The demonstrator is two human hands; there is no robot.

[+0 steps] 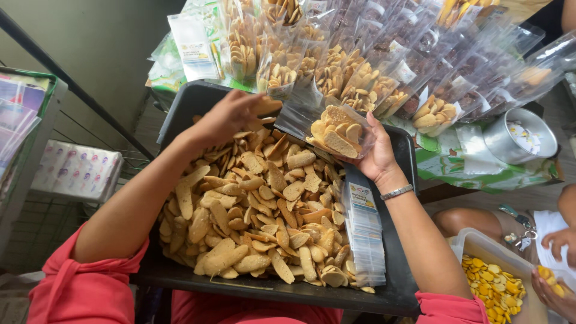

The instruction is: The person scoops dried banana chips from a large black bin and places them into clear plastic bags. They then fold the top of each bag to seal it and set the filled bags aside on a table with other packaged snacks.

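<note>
Right hand (375, 153) grips a half-full bag (336, 135); left hand (231, 114) pinches a rusk (265, 106); tray (180, 102) still heaped; filled bags (360, 78) at 12 o'clock

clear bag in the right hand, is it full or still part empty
Part empty: the clear bag in the right hand holds biscuits only in its lower part.

Filled bags (360, 72) crowd beyond the tray (180, 108); biscuit heap (258, 210) fills it.
</note>
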